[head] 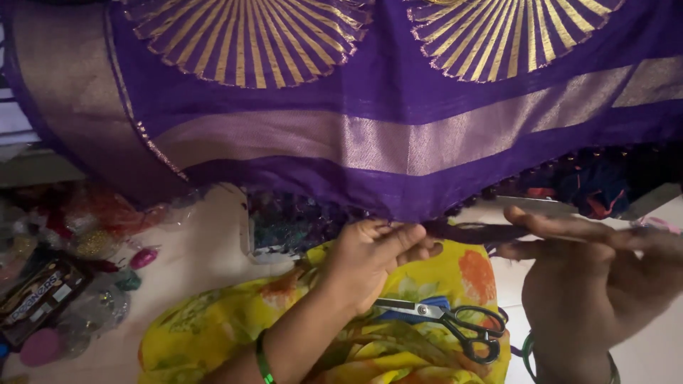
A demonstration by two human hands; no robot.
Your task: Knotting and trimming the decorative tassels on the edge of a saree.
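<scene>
We see a purple cloth [398,92] hanging across the upper part of the view, woven with gold fan-shaped motifs along the top and a broad band of dull gold running across its width. Its lower hem falls just above the hands, edged with a row of small dark tassels [541,174] on the right side.

The left hand [373,259] reaches up from the lower middle, wrist bent, with a green bangle [264,359] on the forearm. Its thumb and fingertips are pressed together, pinching the hem of the cloth at its lowest point. The right hand [590,274] comes in from the right edge, fingers stretched out towards the left and lying close together. A twisted purple strand [473,231] runs between the two hands, and the right fingers seem to grip its end, though motion blur keeps us from being sure.

Below the hands lies a yellow flowered fabric [213,327], with a pair of black-handled scissors [455,320] resting on it, blades closed and pointing left. At the far left, on the pale floor [206,249], sits a jumble of small packets and beads [64,284].
</scene>
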